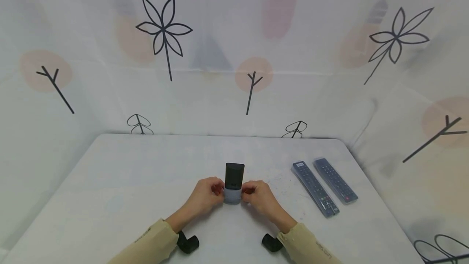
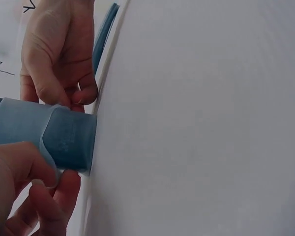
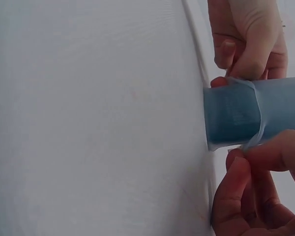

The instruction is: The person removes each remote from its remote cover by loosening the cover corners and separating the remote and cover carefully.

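Note:
A black remote control (image 1: 234,175) stands on end on the white table. Around its lower part, in the head view, sits a translucent grey sleeve (image 1: 232,196). My left hand (image 1: 206,194) pinches the sleeve at its left side, thumb against curled fingers. On the opposite side my right hand (image 1: 261,196) pinches it the same way. Both wrist views show a curved edge of the film crossing the remote between the two hands, with a darker end (image 2: 71,140) down against the table.
Two remotes, a nearer one (image 1: 316,189) and a farther one (image 1: 336,180), lie slantwise at the right in clear covers. Black wrist devices (image 1: 188,243) show below both cuffs. A printed cloth (image 1: 205,101) hangs behind the table (image 1: 146,166).

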A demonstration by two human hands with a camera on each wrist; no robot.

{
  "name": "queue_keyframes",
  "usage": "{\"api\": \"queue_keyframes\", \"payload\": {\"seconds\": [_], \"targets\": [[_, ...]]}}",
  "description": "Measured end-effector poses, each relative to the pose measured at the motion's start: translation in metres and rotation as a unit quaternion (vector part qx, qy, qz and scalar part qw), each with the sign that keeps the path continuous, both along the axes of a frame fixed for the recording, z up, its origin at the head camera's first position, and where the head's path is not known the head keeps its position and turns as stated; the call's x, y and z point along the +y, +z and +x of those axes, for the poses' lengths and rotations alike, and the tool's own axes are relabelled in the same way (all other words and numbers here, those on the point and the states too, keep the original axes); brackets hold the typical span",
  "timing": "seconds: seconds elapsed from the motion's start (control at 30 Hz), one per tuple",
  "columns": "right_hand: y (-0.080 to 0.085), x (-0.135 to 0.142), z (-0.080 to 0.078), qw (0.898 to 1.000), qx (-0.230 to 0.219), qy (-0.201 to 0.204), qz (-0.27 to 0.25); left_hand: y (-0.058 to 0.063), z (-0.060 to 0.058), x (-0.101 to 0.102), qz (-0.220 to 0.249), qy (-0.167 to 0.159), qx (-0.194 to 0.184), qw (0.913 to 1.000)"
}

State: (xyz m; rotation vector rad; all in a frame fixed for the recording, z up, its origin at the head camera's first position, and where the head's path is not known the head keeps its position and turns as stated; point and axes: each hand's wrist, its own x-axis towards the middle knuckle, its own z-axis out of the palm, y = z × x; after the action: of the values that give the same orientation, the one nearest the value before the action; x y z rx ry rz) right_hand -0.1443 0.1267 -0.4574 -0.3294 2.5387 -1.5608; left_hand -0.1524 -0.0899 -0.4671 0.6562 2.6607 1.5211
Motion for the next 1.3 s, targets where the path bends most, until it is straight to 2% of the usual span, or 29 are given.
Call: {"api": "queue_keyframes", "payload": {"seconds": [0.3, 0.43, 0.53, 0.77, 1.03, 1.3], "targets": [[0.003, 0.003, 0.001, 0.998, -0.029, -0.007, -0.056, 0.001, 0.003, 0.006, -0.017, 0.053, 0.039, 0.9977], [0.004, 0.006, 0.002, 0.998, -0.03, -0.029, -0.044, 0.002, 0.004, 0.007, -0.022, 0.063, 0.041, 0.9969], [0.007, 0.009, 0.003, 0.998, -0.009, -0.051, -0.025, 0.003, 0.004, 0.008, -0.023, 0.065, 0.036, 0.9969], [0.027, 0.015, 0.005, 0.995, 0.028, -0.089, -0.029, 0.005, 0.004, 0.009, -0.032, 0.064, 0.026, 0.9971], [0.06, 0.019, 0.015, 0.992, 0.048, -0.074, -0.089, 0.005, 0.005, 0.009, -0.031, 0.06, 0.026, 0.9974], [0.076, 0.014, 0.02, 0.988, 0.073, -0.059, -0.122, 0.005, 0.005, 0.01, -0.037, 0.068, 0.014, 0.9969]]}}
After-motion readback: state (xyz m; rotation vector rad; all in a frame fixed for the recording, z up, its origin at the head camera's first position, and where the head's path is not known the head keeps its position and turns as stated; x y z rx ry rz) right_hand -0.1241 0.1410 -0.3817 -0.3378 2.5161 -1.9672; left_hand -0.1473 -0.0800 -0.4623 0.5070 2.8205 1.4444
